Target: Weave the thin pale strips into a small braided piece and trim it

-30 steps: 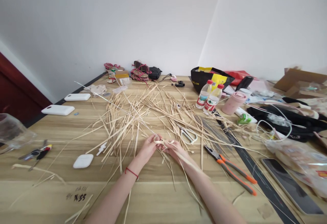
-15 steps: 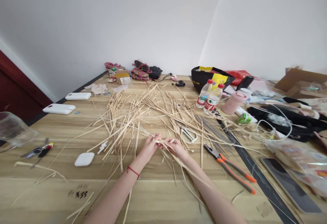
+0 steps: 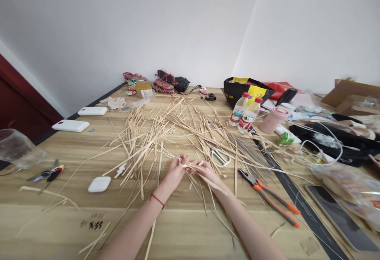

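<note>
My left hand and my right hand meet at the middle of the table, fingers pinched close together. Between them a pale flat straw strip is gripped, folded or looped at the fingertips, its tail trailing over my right wrist. A thin wire-like rod sticks out up and left from my left fingers; its lower end is hidden. Beyond the hands spreads a heap of loose straw strips. White-handled scissors lie just past my right hand, and orange-handled pliers lie to its right.
Two water bottles, a pink cup and a black bag stand at the back right. A phone lies at the right. On the left are a white earphone case, keys and a clear container.
Both hands stay together at nearly the same spot. The strip's tail over my right wrist has shifted, and the fold at the fingertips has turned slightly. The view has moved a little.
</note>
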Motion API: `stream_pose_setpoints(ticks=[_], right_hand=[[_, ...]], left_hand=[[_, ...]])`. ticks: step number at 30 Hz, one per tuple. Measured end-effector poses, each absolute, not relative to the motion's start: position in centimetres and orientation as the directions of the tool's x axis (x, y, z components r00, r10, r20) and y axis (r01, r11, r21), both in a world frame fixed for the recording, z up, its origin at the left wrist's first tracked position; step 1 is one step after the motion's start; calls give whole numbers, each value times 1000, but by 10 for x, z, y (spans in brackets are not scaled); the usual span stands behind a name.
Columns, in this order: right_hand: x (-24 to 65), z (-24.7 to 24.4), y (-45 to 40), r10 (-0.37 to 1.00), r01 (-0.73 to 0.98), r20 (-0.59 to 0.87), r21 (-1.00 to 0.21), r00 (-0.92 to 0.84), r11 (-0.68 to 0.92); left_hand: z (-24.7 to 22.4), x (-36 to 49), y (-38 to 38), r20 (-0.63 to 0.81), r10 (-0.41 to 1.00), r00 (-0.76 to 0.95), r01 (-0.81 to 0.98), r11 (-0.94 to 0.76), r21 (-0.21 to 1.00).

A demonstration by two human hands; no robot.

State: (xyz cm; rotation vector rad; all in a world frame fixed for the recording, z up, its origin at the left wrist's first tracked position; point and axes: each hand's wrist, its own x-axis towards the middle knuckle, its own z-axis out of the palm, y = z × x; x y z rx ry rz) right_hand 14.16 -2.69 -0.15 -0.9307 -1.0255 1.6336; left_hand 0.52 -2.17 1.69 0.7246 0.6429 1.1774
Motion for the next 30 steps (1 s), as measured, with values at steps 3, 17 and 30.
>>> stream_pose_setpoints(ticks=[3, 17, 30], right_hand=[[141, 2, -27, 961, -303, -88, -938, -262, -169], [147, -13, -20, 967, -257, -89, -955, -239, -151], [152, -2, -24, 991, -34, -18, -999, -134, -23]], left_hand=[[15, 4, -21, -96, 959, 266, -584, 239, 776], [22, 0, -19, -113, 964, 240, -538, 229, 811], [14, -11, -6, -234, 961, 149, -202, 261, 944]])
